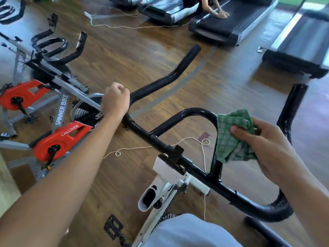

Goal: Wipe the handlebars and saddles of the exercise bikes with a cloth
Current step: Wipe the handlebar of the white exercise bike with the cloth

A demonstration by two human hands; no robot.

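- Left hand (pixel 115 98), centre left: curled around black handlebar (pixel 160 82), steadying
- Right hand (pixel 263 145), right of centre: pinching green cloth (pixel 233 134) against inner loop
- Cloth: probably soft, light; best kept bunched
- Bar: probably rigid, slippery

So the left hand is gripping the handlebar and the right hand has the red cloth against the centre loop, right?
Not quite: the cloth is green-patterned, not red, as the head view shows. The rest stands: the left hand grips the handlebar at its left bend, and the right hand holds the cloth against the right side of the centre loop.
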